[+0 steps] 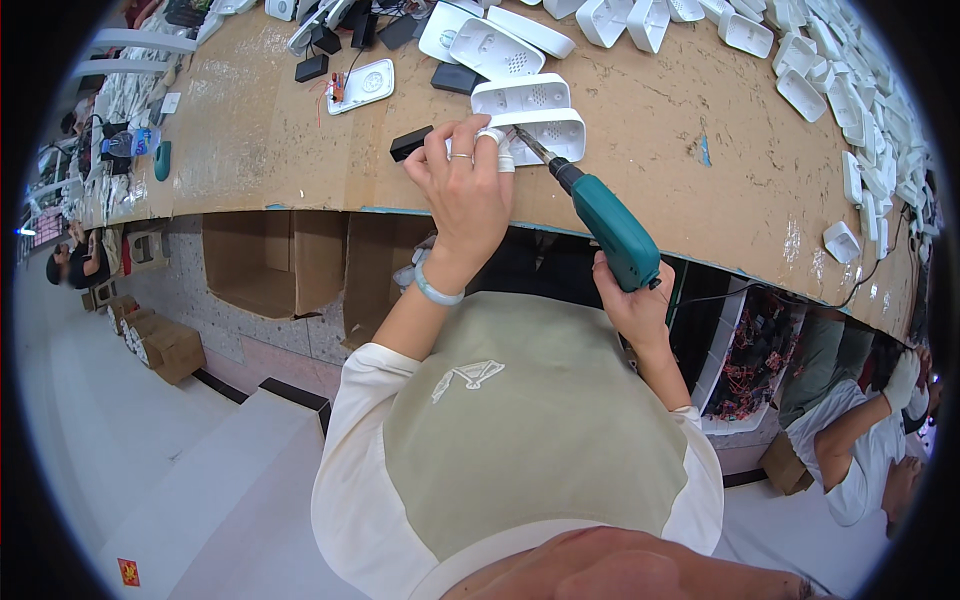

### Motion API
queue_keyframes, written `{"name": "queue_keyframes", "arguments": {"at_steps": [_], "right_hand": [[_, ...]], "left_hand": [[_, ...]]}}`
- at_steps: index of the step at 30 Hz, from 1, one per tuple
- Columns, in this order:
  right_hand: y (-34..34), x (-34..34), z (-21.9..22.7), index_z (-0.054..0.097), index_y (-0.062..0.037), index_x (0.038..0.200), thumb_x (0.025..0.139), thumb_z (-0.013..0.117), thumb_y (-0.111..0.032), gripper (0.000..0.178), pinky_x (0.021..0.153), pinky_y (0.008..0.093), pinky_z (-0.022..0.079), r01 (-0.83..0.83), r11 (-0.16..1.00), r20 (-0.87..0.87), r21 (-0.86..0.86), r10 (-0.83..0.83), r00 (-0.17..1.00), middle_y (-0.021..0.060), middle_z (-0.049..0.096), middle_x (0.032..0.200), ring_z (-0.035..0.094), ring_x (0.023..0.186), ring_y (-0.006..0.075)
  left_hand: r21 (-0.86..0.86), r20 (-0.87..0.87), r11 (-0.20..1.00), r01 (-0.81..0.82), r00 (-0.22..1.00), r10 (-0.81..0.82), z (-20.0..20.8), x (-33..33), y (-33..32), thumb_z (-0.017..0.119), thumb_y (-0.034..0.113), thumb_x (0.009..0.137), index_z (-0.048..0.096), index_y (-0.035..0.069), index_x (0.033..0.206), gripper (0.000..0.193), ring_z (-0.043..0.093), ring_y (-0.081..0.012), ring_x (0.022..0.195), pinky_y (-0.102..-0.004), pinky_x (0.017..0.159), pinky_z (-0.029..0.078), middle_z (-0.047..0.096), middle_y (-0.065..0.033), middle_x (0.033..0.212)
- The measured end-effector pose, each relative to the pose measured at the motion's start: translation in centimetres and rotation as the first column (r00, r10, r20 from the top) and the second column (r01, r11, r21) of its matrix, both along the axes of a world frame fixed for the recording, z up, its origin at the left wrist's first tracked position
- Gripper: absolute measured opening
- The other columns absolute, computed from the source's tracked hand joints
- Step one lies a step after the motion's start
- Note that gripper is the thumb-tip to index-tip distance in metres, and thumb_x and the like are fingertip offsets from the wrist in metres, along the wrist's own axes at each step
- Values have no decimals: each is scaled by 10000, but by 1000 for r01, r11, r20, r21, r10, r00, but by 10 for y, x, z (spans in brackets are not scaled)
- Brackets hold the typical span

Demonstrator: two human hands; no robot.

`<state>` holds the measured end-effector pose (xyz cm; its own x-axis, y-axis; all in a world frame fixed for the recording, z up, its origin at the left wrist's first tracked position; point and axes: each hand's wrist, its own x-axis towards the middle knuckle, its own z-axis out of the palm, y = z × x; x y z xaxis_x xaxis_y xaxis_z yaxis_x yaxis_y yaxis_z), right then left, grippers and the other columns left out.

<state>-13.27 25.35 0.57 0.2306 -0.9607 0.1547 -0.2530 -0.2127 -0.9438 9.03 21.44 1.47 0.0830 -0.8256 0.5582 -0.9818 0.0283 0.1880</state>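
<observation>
My right hand grips the rear of a green corded electric screwdriver. Its dark metal tip points up and left, ending at a white plastic housing on the table's near edge. My left hand has its fingers bent down on the housing's left part, some wrapped in white finger covers. Those fingers hide what lies right under the tip. Just left of them is a small black box. Behind lies another white shell with a perforated patch.
Cardboard covers the table. White shells are heaped along its right side. A white cover with a red part lies at the back left. Below are an open cardboard box and a bin of red parts. A gloved co-worker's hand shows far right.
</observation>
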Motion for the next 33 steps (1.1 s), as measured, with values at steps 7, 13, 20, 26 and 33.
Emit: {"name": "queue_keyframes", "arguments": {"at_steps": [7, 13, 20, 26, 33], "right_hand": [[2, -2, -1, 641, 25, 1015, 801, 702, 48, 223, 655, 255, 504, 9, 999, -17, 44, -8, 1000, 110, 654, 846, 625, 659, 165], [1, -1, 0, 641, 30, 1028, 800, 701, 49, 237, 661, 257, 507, -5, 999, -5, 38, 5, 1000, 113, 657, 854, 636, 672, 170], [0, -1, 3, 626, 21, 1054, 797, 695, 55, 267, 665, 258, 507, -22, 999, -41, 23, 23, 999, 121, 661, 845, 635, 677, 178], [-2, -1, 3, 620, 8, 1040, 798, 694, 54, 258, 661, 262, 508, -25, 1000, -25, -18, 25, 999, 118, 662, 819, 632, 666, 180], [-2, -1, 3, 619, 6, 1052, 791, 693, 58, 277, 659, 266, 509, -18, 1000, -31, -23, 17, 999, 122, 658, 813, 638, 668, 185]], "left_hand": [[8, 1, 1000, -5, 1000, 5, 0, -1, 0, 726, 91, 791, 658, 44, 903, 140, 548, -269, 1084, -440, 919, 328, 658, -22, 1180], [16, -1, 1000, -10, 1000, 10, 0, -1, 0, 726, 92, 791, 666, 44, 907, 139, 548, -265, 1083, -439, 916, 326, 660, -19, 1177], [24, -15, 1000, -4, 1000, 5, 0, 0, 1, 725, 91, 790, 670, 45, 914, 142, 544, -265, 1091, -440, 921, 324, 658, -16, 1181], [12, -18, 1000, -3, 1000, 3, 1, 0, 1, 725, 82, 786, 665, 44, 907, 140, 545, -265, 1090, -440, 920, 323, 658, -20, 1184], [10, -10, 1000, 4, 1000, -3, -1, 0, 1, 724, 80, 782, 668, 38, 917, 152, 545, -268, 1093, -439, 921, 320, 657, -23, 1186]]}}
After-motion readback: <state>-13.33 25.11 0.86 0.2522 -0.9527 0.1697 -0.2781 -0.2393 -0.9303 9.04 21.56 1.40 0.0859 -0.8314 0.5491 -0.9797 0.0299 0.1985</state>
